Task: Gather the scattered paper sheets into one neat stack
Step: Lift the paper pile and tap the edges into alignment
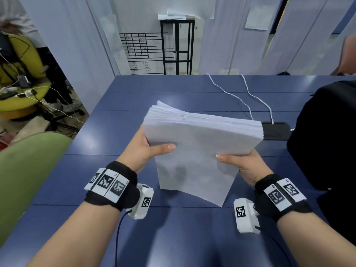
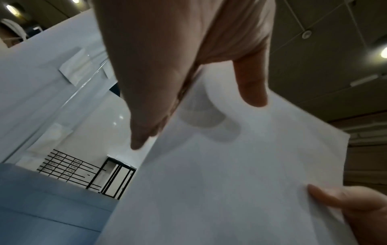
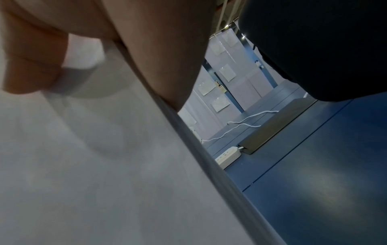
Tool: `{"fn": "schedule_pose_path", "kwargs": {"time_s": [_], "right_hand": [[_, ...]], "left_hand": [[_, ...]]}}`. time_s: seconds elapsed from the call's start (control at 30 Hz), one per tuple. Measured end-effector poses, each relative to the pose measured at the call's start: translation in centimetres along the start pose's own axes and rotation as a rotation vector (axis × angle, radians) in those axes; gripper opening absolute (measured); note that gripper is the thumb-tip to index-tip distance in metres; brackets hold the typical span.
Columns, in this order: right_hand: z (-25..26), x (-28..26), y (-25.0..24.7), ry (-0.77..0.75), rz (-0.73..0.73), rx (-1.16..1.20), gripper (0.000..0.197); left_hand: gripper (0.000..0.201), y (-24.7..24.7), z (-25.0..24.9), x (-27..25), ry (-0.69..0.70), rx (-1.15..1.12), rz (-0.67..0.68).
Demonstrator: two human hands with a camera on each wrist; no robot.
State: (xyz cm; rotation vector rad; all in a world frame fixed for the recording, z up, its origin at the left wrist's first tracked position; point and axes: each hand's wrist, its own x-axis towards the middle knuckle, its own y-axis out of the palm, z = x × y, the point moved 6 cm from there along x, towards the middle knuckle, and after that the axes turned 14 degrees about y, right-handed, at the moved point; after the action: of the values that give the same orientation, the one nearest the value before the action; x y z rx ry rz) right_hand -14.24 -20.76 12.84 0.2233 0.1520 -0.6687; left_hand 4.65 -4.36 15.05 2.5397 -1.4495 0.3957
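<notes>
A thick stack of white paper sheets (image 1: 200, 149) stands upright on its lower edge on the blue table (image 1: 107, 135), tilted toward me. Its top edges fan out unevenly at the upper left. My left hand (image 1: 146, 149) grips the stack's left side, thumb across the front sheet and fingers behind. My right hand (image 1: 240, 162) grips the right side the same way. In the left wrist view the stack (image 2: 240, 182) fills the frame under my left hand (image 2: 184, 74). The right wrist view shows the stack (image 3: 94, 157) and its edge beside my right hand (image 3: 130, 49).
A black bag (image 1: 327, 135) stands at the table's right edge. A flat black box (image 1: 277, 130) with white cables (image 1: 250, 95) lies behind the stack, next to a white power strip (image 3: 228, 156). A green chair back (image 1: 28, 174) is at my left.
</notes>
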Motion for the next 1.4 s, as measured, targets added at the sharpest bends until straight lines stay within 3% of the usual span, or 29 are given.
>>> {"fn": "schedule_pose_path", "kwargs": {"time_s": [0.07, 0.17, 0.33, 0.47, 0.57, 0.67, 0.77, 0.87, 0.97, 1.23, 1.4], "right_hand": [[-0.3, 0.2, -0.1, 0.013, -0.018, 0.023, 0.050], [-0.3, 0.5, -0.1, 0.013, -0.061, 0.036, 0.037], [0.5, 0.5, 0.5, -0.046, -0.080, -0.066, 0.028], [1.3, 0.4, -0.3, -0.076, -0.069, -0.055, 0.031], [0.7, 0.4, -0.6, -0.043, -0.023, -0.056, 0.033], [-0.1, 0.7, -1.0, -0.005, -0.062, -0.043, 0.038], [0.5, 0.9, -1.0, -0.030, -0.134, -0.032, 0.035], [1.7, 0.8, -0.4, -0.085, -0.134, -0.024, 0.030], [1.4, 0.9, 0.0, -0.079, -0.106, -0.034, 0.032], [-4.3, 1.4, 0.2, 0.153, -0.082, -0.176, 0.029], [-3.0, 1.7, 0.1, 0.134, -0.098, -0.188, 0.024]], "left_hand": [[0.089, 0.1, 0.5, 0.0, -0.013, -0.021, 0.008], [0.090, 0.5, 1.2, 0.3, -0.026, 0.043, 0.020], [0.061, -0.6, 0.5, 1.5, 0.074, 0.068, -0.268], [0.061, -1.1, -0.2, 1.8, 0.084, 0.104, -0.193], [0.075, -1.2, 1.4, 1.4, -0.036, 0.091, -0.139], [0.049, 0.1, 2.4, 1.1, -0.093, 0.176, -0.109], [0.030, 0.9, 0.9, 1.5, -0.003, 0.227, -0.258], [0.028, 1.3, -0.8, 1.4, 0.143, 0.261, -0.395], [0.031, 1.3, -0.5, 0.2, 0.197, 0.290, -0.448], [0.033, -0.6, 5.4, -2.0, -0.138, 0.088, -0.154], [0.026, -0.4, 3.8, -1.1, -0.046, 0.145, -0.207]]}}
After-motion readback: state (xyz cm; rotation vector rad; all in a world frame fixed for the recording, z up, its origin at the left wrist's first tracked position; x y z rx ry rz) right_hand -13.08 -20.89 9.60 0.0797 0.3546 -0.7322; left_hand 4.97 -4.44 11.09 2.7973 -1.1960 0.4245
